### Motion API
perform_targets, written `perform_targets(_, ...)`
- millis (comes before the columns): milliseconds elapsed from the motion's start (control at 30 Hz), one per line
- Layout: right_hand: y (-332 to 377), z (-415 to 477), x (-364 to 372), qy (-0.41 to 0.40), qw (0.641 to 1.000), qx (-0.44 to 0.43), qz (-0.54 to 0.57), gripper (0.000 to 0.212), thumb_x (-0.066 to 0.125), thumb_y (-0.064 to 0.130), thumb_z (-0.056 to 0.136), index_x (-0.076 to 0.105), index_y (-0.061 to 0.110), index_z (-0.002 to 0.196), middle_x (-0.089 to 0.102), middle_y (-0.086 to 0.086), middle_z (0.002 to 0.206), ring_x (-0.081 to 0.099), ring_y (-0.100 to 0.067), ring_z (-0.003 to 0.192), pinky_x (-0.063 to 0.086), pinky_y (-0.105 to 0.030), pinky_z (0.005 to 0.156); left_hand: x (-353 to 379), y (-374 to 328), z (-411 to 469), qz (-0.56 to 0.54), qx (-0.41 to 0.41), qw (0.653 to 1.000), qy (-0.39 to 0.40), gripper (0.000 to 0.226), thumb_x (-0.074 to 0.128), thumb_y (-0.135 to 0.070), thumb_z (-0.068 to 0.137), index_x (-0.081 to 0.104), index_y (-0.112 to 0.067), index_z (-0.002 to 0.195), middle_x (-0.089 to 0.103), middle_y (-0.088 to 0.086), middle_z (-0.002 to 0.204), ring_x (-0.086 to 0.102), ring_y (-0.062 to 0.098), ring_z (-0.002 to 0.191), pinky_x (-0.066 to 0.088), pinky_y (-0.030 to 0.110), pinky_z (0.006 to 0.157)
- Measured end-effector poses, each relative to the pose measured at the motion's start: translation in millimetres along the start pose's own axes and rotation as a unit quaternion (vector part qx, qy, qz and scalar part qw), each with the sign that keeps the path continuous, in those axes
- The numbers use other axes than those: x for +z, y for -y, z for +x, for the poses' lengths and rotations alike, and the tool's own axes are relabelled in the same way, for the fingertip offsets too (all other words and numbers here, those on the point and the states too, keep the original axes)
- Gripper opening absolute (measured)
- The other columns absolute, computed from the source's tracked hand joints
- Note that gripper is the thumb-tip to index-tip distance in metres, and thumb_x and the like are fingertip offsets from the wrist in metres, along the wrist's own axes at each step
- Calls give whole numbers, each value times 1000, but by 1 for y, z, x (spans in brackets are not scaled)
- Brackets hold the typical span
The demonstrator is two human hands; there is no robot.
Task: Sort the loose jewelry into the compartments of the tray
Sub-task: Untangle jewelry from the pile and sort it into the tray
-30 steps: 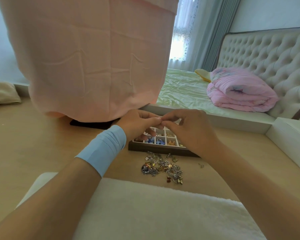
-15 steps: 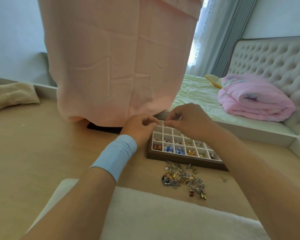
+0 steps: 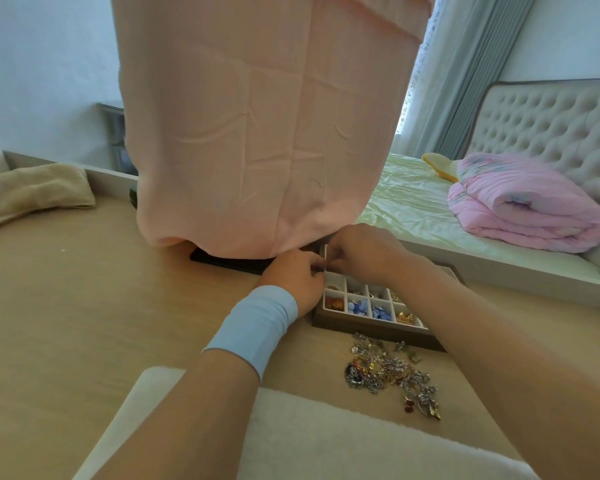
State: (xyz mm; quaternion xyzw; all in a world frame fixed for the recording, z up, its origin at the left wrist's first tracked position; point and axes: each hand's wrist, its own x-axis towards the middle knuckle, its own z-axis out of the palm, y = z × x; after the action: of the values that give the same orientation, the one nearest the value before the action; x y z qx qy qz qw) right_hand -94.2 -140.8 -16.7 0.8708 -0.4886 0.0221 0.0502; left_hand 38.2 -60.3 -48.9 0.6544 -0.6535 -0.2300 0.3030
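A dark wooden tray (image 3: 371, 332) with small white compartments lies on the wooden table. Its near row holds red, blue and gold pieces. In front of it lies a tangled pile of loose jewelry (image 3: 388, 374), silver and gold, with a small red piece at its right end. My left hand (image 3: 295, 275), with a light blue wristband, and my right hand (image 3: 364, 251) meet over the tray's far left corner. Their curled fingertips pinch together on a tiny piece of jewelry that the fingers mostly hide.
A large pink cloth (image 3: 257, 133) hangs down to the table just behind the tray, over a black base (image 3: 229, 261). A white fluffy cushion (image 3: 326, 438) covers the near edge. A beige cloth (image 3: 32, 192) lies far left. A bed with a pink quilt (image 3: 527, 202) stands to the right.
The view has swung left and come closer. Both hands moved from above the tray's middle to its far left corner, fingertips staying pinched together.
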Motion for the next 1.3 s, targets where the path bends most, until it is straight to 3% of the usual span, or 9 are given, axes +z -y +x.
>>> perform_targets(167,1,1,4,-29,1000,8,-4,8,70,32,92,68,33,84,68,9,88,62,-11,77,35,-19,56,0,0,0,4,4,1000,3,35,49,-20,97,61,-26,129,65,-1,125,61,18,106,46,30,91)
perform_targets(300,0,-5,0,-39,999,20,11,14,68,47,92,62,35,89,64,11,92,60,-11,81,38,-21,58,-1,0,-1,18,9,1000,2,33,51,-22,97,61,-28,127,65,-2,121,60,17,99,47,28,85)
perform_targets(467,-2,-48,-29,-37,997,23,62,12,62,41,97,67,34,104,66,12,103,62,-13,94,54,-34,84,-10,-14,-4,59,61,996,-32,19,56,-23,94,58,-31,112,57,-6,109,58,14,92,52,32,85)
perform_targets(667,4,-122,-45,95,992,-11,85,9,69,37,90,75,38,96,70,18,96,63,-3,90,52,-26,81,-27,-51,-22,111,95,982,121,7,64,-34,88,61,-34,81,62,-14,82,59,7,76,46,25,69)
perform_targets(767,3,-139,-32,148,982,-34,110,16,72,32,87,76,43,98,70,19,96,64,0,89,55,-28,86,-30,-65,-31,164,62,960,219,7,67,-35,84,70,-29,86,72,-11,77,66,10,71,52,24,74)
perform_targets(900,-1,-143,-20,131,984,-57,109,20,73,36,88,75,47,105,69,21,102,61,-2,94,53,-29,91,-25,-73,-37,238,23,928,286,13,73,-35,78,76,-30,89,74,-11,76,70,12,74,55,23,72)
perform_targets(967,-2,-144,-17,118,984,-74,111,20,73,37,87,75,46,104,70,21,103,59,-2,93,52,-28,90,-20,-73,-38,263,13,915,306,15,74,-36,79,77,-30,92,75,-9,78,65,12,67,54,22,67)
perform_targets(1133,-6,-145,-12,99,982,-93,132,15,70,42,90,75,44,104,67,21,102,57,-2,93,49,-25,84,-15,-69,-35,278,18,911,305,14,79,-40,75,76,-38,89,75,-7,94,67,16,77,58,24,68)
perform_targets(1300,-15,-144,-11,98,961,-65,250,5,70,33,93,73,38,91,69,22,88,61,8,76,43,-12,70,-19,-65,-33,217,28,921,321,13,79,-35,76,77,-35,89,73,-15,80,66,5,71,46,15,55)
